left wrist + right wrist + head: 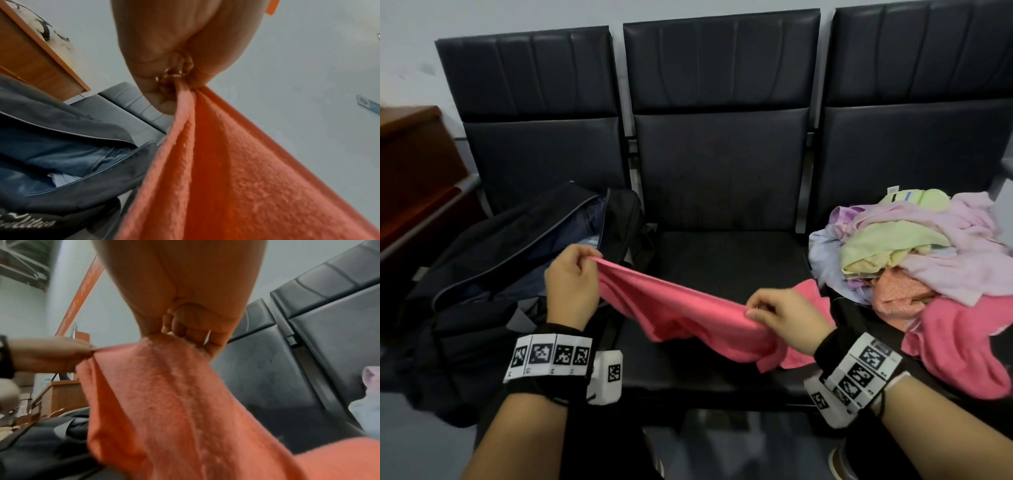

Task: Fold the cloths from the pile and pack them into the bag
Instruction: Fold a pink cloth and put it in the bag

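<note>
My left hand (571, 281) and right hand (779, 313) each pinch pink terry cloth (681, 315); long axis spans between them above black middle seat (722, 253); open black fabric bag (493, 274) left of seat, nearer left hand.

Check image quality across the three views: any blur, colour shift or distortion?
Head view: sharp, wide-angle bend in the chair backs; pink cloth true pink. Left wrist: soft, cloth looks orange, left hand blurred. Right wrist: soft, motion-smeared at the left edge, right hand out of focus.

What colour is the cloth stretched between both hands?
Pink cloth; the head view shows it best.
</note>
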`<state>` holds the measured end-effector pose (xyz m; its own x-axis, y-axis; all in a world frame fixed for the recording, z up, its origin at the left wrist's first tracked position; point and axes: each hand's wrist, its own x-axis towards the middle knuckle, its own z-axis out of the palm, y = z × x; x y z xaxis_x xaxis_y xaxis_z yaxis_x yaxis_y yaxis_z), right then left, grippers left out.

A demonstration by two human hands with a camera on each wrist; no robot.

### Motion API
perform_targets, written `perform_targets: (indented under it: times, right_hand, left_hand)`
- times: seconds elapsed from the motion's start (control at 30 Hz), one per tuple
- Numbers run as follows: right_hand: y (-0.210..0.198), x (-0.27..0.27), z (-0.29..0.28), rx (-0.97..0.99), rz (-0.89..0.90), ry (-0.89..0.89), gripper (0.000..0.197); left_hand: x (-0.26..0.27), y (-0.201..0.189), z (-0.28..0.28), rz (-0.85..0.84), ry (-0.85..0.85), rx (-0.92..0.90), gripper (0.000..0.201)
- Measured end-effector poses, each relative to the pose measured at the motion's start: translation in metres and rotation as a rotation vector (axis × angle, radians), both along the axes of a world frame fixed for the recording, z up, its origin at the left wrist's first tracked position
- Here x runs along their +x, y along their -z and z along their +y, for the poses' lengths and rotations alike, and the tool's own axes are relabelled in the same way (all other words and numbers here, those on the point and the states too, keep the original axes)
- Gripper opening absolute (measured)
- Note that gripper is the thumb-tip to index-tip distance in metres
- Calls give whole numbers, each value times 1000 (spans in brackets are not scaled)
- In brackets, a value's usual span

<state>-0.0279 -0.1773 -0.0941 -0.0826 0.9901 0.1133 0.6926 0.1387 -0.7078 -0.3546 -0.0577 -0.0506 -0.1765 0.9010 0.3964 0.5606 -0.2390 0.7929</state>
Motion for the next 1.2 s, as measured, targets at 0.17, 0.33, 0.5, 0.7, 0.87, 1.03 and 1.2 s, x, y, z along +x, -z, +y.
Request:
perform_targets:
  times: [0.17, 0.33, 0.5, 0.7, 0.87, 1.03, 1.2]
  right_hand:
    - [35, 21, -10, -190, -171, 0, 17]
    - [18, 45, -10, -80, -26, 165, 21]
    - [-31, 3, 8, 77, 125, 36, 13]
    - [-46, -24, 9, 62, 78, -125, 13]
    - [-39, -19, -1, 96, 87, -125, 8]
    - [-27, -11, -9, 103, -3, -101, 2]
    - [-12, 15, -18, 13, -318, 28, 5]
  left_hand:
    - [-18, -9, 6, -48, -191, 86, 26]
    - [-20, 2, 3, 103, -118, -103, 28]
    - [45, 8, -24, 87, 314, -192, 40]
    - [107, -9, -59, 157, 797, -203, 47]
    - [120, -2, -64, 239, 870, -201, 12]
    - [120, 5, -62, 217, 737, -168, 4]
    - [104, 5, -52, 96, 505, -90, 10]
